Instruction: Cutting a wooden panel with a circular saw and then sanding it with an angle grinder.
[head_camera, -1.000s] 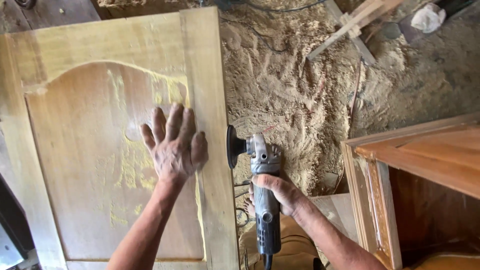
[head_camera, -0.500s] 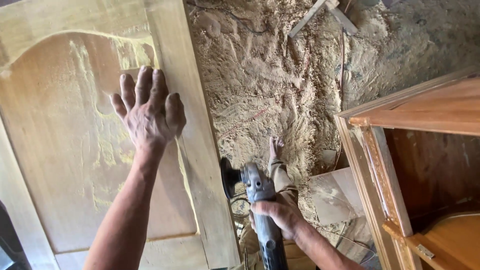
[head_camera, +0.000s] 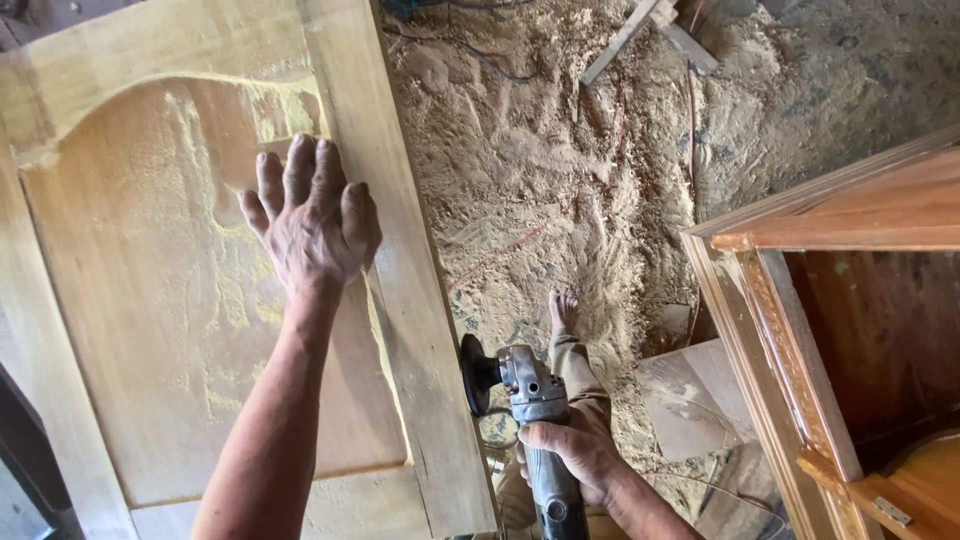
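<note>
A wooden cabinet door (head_camera: 400, 200) with an arched raised panel lies flat on the left, dusted with yellow sawdust. My left hand (head_camera: 310, 220) rests palm down on the panel near its right rail, fingers spread. My right hand (head_camera: 570, 460) grips the body of a grey angle grinder (head_camera: 525, 395). Its dark disc (head_camera: 470, 375) sits right beside the door's right edge, low in the view. My bare foot (head_camera: 562, 312) and trouser leg stand on the floor just beyond the grinder.
Thick sawdust covers the floor (head_camera: 560, 180) to the right of the door. A brown wooden cabinet frame (head_camera: 800, 330) stands at the right. Wood scraps (head_camera: 640, 30) and thin cables lie at the top.
The grinder has dropped lower along the door's right edge and stays beside it. My left hand slid a little up the panel as the view shifted.
</note>
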